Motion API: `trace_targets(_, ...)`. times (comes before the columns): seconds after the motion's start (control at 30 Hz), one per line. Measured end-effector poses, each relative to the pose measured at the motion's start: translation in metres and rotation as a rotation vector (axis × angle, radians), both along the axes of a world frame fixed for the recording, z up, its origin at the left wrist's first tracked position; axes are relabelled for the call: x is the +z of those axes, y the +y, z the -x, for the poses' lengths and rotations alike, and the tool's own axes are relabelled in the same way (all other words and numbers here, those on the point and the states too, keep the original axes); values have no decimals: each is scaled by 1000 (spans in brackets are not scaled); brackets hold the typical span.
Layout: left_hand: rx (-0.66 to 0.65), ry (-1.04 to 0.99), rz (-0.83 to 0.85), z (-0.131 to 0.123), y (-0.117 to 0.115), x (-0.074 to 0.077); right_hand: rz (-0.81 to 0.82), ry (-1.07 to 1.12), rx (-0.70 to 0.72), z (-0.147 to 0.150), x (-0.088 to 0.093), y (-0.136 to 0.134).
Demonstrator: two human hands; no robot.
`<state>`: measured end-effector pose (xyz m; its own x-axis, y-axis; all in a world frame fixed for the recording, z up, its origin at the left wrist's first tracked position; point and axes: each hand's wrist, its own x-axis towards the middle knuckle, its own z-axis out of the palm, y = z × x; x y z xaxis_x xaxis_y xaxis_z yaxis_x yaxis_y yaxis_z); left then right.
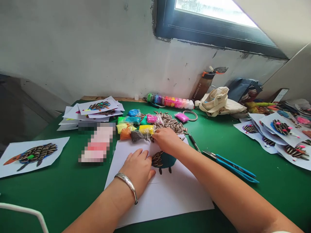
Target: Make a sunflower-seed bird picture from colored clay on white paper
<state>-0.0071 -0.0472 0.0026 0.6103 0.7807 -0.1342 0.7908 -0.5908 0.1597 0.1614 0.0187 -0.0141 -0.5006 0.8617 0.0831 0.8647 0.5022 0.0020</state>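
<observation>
A sheet of white paper [167,202] bears a dark teal clay shape [168,160]. Striped sunflower seeds [157,159] overlap on its left part, and two small dark feet stick out below. My left hand [138,168], with a silver bangle at the wrist, lies on the paper left of the shape with fingers stretched flat. Above the shape, my right hand [170,140] reaches to the paper's far edge, beside a yellow clay packet [146,129] and the pile of sunflower seeds [171,122]. Its fingers are bent together; whatever is between the tips is hidden.
Several bagged clay pieces [128,120] cluster beyond the paper. On the right lie a pen [193,143] and blue tweezers [236,168]. Finished seed pictures [40,153] lie left, others [280,129] right. A bottle [204,85] and cloth bag [215,102] stand by the wall.
</observation>
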Motion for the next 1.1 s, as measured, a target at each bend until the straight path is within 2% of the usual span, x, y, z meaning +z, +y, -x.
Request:
trace_targets(0.2, -3, 12, 19, -1, -1, 2, 4, 23, 18, -7, -2, -2)
trace_targets(0.37, 6, 41, 4, 0, -1, 2, -37, 130, -50, -25, -1, -24)
trace_targets(0.4, 6, 42, 2, 0, -1, 1, -63, 188, -83, -28, 0, -32)
trace_targets(0.5, 1, 40, 5, 0, -1, 0, -91, 658, -156, -36, 5, -56)
trace_targets(0.57, 1, 45, 11, 0, -1, 0, -53, 783, -213, -37, 7, -70)
trace_targets(0.7, 7, 60, 29, -1, -1, 3, 47, 857, -234, -32, 7, -81)
trace_targets(0.8, 14, 61, 54, -1, -1, 4, 118, 884, -256, -32, 4, -78)
trace_targets(1.0, 30, 62, 68, -1, -2, 3, 422, 1082, -351, -38, -6, -67)
trace_targets(1.1, 39, 67, 93, -1, -2, 3, 461, 1090, -336, -37, -5, -67)
